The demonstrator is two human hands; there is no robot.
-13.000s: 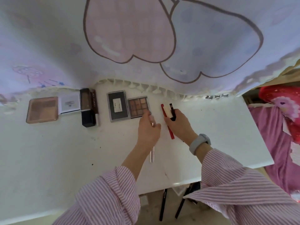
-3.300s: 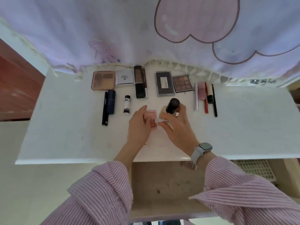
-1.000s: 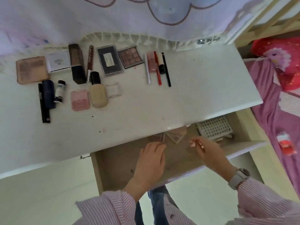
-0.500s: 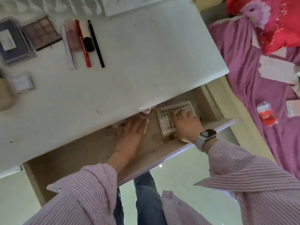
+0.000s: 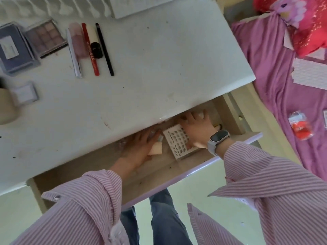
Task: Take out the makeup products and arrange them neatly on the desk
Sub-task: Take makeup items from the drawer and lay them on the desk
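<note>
The drawer (image 5: 99,167) under the white desk (image 5: 159,68) is pulled out. My left hand (image 5: 138,149) lies inside it with fingers stretched flat over clear packaging, a beige sponge wedge (image 5: 156,149) at its thumb. My right hand (image 5: 196,128) reaches toward the drawer's back, fingers spread, over a white grid tray (image 5: 176,143). On the desk top lie an eyeshadow palette (image 5: 46,38), a dark blue compact (image 5: 12,50), a white pen (image 5: 74,55), a pink tube (image 5: 78,41), a red pencil (image 5: 91,50) and a black pencil (image 5: 105,50).
A small clear square case (image 5: 25,92) and a beige bottle (image 5: 6,106) sit at the desk's left edge. To the right is a bed with a purple sheet (image 5: 283,85), a red pillow (image 5: 307,23) and a red packet (image 5: 300,128). A watch (image 5: 218,138) is on my right wrist.
My right hand has slid further back in the drawer past the grid tray. My left hand has shifted right onto the sponge wedge. The view has swung slightly right.
</note>
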